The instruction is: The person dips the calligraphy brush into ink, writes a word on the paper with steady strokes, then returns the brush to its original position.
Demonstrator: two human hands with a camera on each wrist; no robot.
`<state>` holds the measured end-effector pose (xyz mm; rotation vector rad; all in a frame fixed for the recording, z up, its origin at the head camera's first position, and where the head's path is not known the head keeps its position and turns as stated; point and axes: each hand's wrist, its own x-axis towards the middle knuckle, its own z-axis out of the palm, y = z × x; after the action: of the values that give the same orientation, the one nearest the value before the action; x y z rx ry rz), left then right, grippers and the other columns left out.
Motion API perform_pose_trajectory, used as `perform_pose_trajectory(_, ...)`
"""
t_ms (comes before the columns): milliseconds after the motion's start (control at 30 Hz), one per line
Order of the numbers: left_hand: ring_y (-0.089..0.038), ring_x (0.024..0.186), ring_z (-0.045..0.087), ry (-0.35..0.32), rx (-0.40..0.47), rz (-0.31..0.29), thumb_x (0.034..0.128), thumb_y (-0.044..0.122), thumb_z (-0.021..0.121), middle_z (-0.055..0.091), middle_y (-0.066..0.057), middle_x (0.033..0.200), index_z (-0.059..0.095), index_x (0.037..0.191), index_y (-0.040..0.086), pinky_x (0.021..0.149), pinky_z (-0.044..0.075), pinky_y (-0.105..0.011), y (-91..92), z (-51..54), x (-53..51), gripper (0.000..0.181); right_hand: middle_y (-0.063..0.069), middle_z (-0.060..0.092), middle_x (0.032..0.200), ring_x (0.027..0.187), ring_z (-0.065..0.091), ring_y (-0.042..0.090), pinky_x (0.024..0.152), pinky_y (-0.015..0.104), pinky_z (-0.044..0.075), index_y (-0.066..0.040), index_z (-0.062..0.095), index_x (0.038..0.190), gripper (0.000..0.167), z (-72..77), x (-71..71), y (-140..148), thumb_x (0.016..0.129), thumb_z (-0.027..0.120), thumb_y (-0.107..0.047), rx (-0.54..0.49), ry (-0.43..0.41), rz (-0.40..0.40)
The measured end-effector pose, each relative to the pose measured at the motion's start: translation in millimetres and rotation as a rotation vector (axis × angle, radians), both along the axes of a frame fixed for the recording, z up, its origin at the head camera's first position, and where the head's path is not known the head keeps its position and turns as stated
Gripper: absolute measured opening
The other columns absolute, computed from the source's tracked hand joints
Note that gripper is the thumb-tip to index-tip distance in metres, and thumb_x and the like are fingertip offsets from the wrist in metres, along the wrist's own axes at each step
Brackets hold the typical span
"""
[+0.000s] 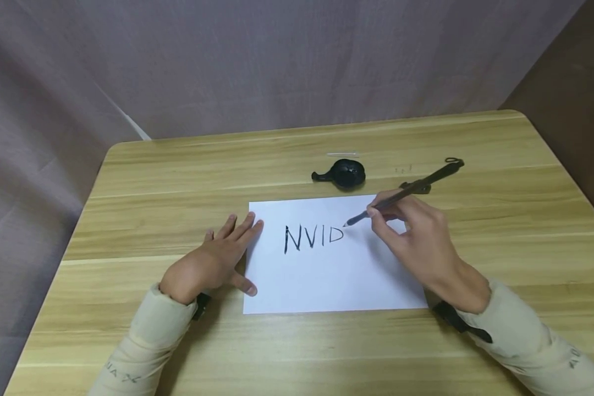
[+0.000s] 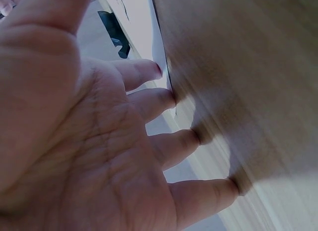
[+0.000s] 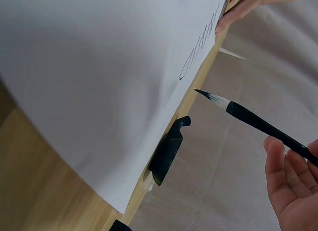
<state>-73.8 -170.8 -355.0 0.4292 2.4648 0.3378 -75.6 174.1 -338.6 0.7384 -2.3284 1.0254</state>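
White paper (image 1: 297, 286) lies on the table with the dark letters "NVID" (image 1: 313, 236) across its upper middle. My right hand (image 1: 421, 242) pinches a dark brush (image 1: 401, 193) between thumb and fingers, its tip by the upper right of the "D". In the right wrist view the brush (image 3: 258, 122) shows a pale bristle base and dark point, held by the right hand (image 3: 293, 181). Spread over the paper's left edge, my left hand (image 1: 213, 261) rests with fingertips and thumb on or beside the sheet. The left wrist view shows that hand's palm (image 2: 99, 136) and spread fingers.
A black dish with a short handle (image 1: 347, 174) stands behind the paper, with a thin clear stick (image 1: 342, 155) beyond it. A small dark object (image 1: 416, 188) lies behind the brush shaft. Grey cloth (image 1: 277, 66) hangs beyond the wooden table's (image 1: 153, 192) far edge.
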Motion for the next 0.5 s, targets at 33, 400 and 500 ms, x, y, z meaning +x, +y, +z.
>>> perform_pose_trajectory(33,-0.042,0.161,-0.011,-0.001,0.001,0.001,0.0732,0.042,0.094,-0.007,-0.008,0.178,0.006,0.172,0.016,0.122,0.005,-0.076,-0.1,-0.1,0.1,0.135,0.016,0.076,0.098,0.084,0.078,0.028,0.086,0.009,0.053,0.007,0.071,0.103,0.016,-0.6,-0.4,0.8,0.088,0.077,0.009,-0.001,-0.001,-0.002)
perform_pose_trajectory(400,-0.043,0.161,-0.011,-0.001,0.009,-0.014,0.0741,0.045,0.093,-0.007,-0.009,0.178,0.005,0.172,0.015,0.121,0.006,-0.077,-0.6,-1.2,0.6,0.135,0.017,0.076,0.101,0.084,0.078,0.030,0.085,0.009,0.054,0.009,0.071,0.104,0.019,-7.7,-3.1,5.4,0.087,0.076,0.013,-0.052,-0.004,0.000)
perform_pose_trajectory(500,-0.041,0.161,-0.012,-0.005,-0.002,-0.011,0.0744,0.045,0.093,-0.008,-0.008,0.178,0.004,0.172,0.016,0.121,0.006,-0.076,-0.9,-1.4,0.5,0.135,0.016,0.076,0.101,0.083,0.077,0.030,0.085,0.009,0.054,0.008,0.071,0.105,0.020,-9.7,-3.5,7.1,0.086,0.076,0.014,-0.054,0.005,-0.004)
